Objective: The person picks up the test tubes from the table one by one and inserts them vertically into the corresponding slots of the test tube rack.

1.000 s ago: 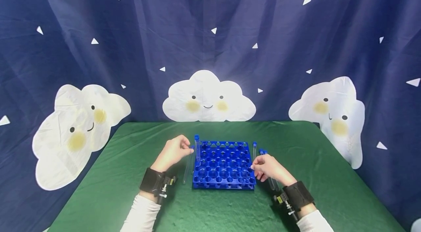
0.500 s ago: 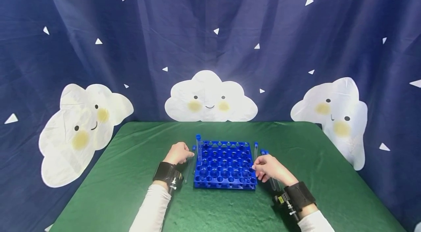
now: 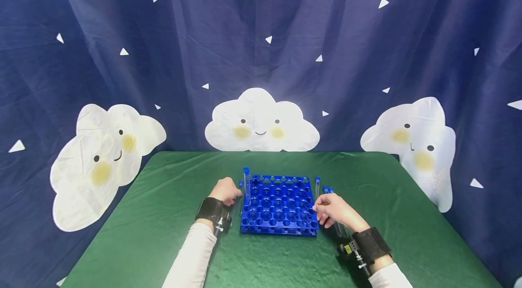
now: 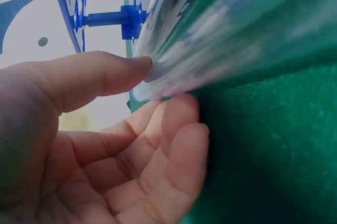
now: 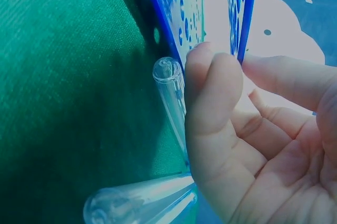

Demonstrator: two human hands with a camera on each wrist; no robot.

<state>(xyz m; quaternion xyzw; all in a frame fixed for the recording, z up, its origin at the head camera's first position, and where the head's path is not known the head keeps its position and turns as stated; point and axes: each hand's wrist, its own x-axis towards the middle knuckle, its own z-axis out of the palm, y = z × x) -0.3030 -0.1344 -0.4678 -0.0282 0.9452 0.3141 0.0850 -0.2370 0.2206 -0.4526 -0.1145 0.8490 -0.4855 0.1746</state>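
My left hand (image 3: 226,192) is at the left side of the blue test tube rack (image 3: 278,227). In the left wrist view its thumb and fingertips pinch a clear test tube (image 4: 174,71) lying over the green cloth; a second tube lies beside it, nearer the rack. One blue-capped test tube (image 3: 247,188) stands upright in the rack's left back corner. My right hand (image 3: 336,211) grips the rack's right edge, the upper plate between thumb and fingers in the right wrist view. The palm side of the right hand hides part of the tubes under it.
Right of the rack lie several capped test tubes: one tube (image 3: 317,186) along its side, others (image 3: 341,230) below the right hand. In the right wrist view, the rounded end of a tube (image 5: 167,70) is close to the rack. A green cloth (image 3: 269,261) covers the table.
My left hand has come down from beside the standing tube onto the tubes lying left of the rack, its fingers closing on one. The right hand has stayed on the rack.
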